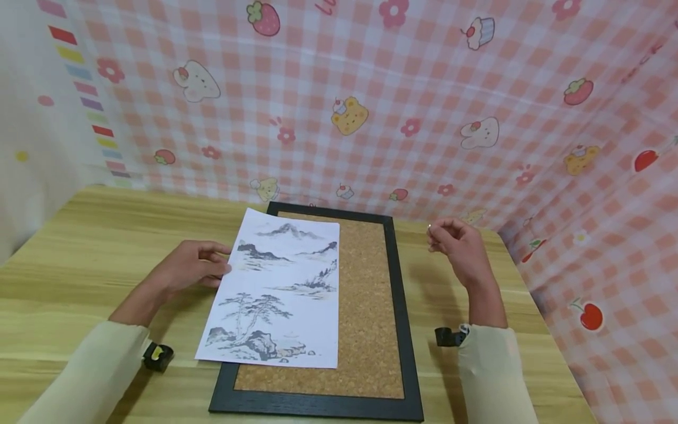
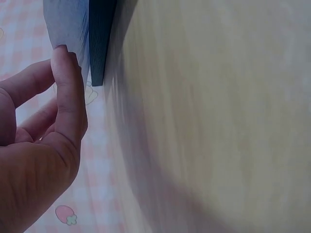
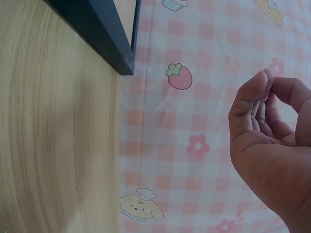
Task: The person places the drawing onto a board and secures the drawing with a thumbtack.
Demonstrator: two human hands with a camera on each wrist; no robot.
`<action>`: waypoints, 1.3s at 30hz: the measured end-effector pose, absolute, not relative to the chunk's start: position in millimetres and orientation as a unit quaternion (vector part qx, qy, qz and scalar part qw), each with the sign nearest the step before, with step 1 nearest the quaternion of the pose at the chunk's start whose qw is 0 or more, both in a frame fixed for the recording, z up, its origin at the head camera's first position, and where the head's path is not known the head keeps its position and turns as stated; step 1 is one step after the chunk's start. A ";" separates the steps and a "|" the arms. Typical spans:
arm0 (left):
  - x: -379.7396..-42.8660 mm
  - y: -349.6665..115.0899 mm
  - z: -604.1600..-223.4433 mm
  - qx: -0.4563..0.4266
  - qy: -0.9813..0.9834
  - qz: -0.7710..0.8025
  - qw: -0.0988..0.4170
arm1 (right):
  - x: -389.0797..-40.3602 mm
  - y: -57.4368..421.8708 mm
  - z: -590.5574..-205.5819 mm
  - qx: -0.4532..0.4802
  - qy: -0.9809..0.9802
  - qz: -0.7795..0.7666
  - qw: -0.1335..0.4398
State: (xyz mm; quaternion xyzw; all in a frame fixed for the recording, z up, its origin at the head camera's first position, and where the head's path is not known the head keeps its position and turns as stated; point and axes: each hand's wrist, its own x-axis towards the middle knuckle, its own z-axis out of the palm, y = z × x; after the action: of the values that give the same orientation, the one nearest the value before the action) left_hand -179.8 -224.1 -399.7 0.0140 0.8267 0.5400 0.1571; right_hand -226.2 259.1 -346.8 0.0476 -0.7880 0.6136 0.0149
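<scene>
A sheet of paper [image 1: 296,277] printed with an ink landscape of mountains, pines and rocks lies at a slant over the cork board [image 1: 371,306], covering much of its left side. My left hand [image 1: 197,265] pinches the sheet's left edge between thumb and fingers. In the left wrist view, the paper [image 2: 68,24] rises from those fingertips beside the board's black frame [image 2: 99,48]. Right of the board, my right hand [image 1: 459,247] is raised above the table, thumb and index finger pinching a tiny silvery thing [image 1: 429,227]. The right wrist view hides it behind the fingertips [image 3: 260,80].
The board's black frame [image 1: 318,405] rests on a wood-grain table [image 1: 106,247]. A pink checked cloth [image 1: 318,76] with cartoon prints hangs behind the table and along its right side. Each sleeve cuff carries a black wrist camera [image 1: 159,357].
</scene>
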 end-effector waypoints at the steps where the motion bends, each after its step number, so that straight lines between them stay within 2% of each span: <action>1: -180.2 -223.4 -400.0 0.016 0.826 0.542 0.157 | -226.0 258.8 -346.4 0.049 -0.790 0.610 0.016; 39: -183.7 -198.8 -404.9 0.044 0.809 0.560 0.174 | -230.3 244.8 -335.4 0.045 -0.797 0.602 0.022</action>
State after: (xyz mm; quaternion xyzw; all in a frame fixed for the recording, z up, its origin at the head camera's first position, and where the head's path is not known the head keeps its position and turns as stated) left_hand -183.7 -198.8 -404.9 0.0445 0.8087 0.5601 0.1738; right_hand -230.3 244.8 -335.4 0.0450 -0.7973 0.6015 0.0223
